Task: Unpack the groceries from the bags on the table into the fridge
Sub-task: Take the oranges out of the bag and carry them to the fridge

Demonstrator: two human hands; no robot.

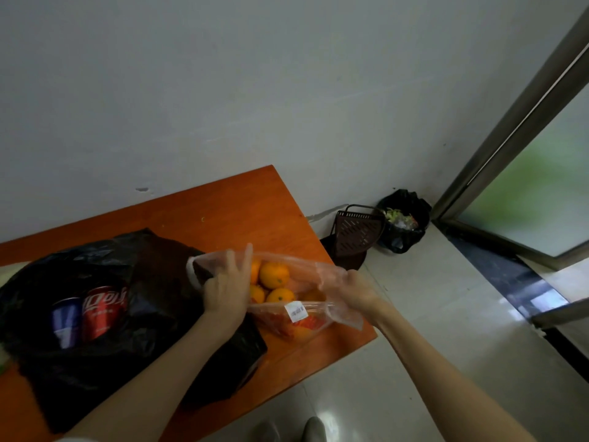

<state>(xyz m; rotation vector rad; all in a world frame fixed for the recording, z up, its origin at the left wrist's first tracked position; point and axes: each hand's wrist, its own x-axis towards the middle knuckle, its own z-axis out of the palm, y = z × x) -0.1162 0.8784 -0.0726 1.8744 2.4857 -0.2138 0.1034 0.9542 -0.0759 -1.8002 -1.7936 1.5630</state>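
Hands first: left hand (227,293) grips the left rim of a clear plastic bag (314,317), lower fingers curled over the film, two fingers raised straight up along the bag's edge. Right hand (349,290) pinches the right rim of the same bag, fingers bunched in the plastic. Between the two hands the bag mouth is pulled wide.

Oranges (274,275) inside the clear bag, several visible through the opening, more showing as orange colour through the near wall. White barcode label (295,311) on the near side of the bag. Bag rests on the right end of the orange wooden surface (242,215), close to its right edge.

Just left of the clear bag, touching it, a large black plastic bag (149,275), open. In it a red cola can (103,311) and a blue can (66,320) side by side, lying tilted.

Beyond the surface on the right, on the pale tiled floor (446,346): a dark perforated basket (358,232) tilted against the wall (287,90), and just right of it a bin with black liner (404,220) holding rubbish. Frosted glass door (541,193) with metal frame at far right. Two shoe tips (314,429) at the near edge of view.
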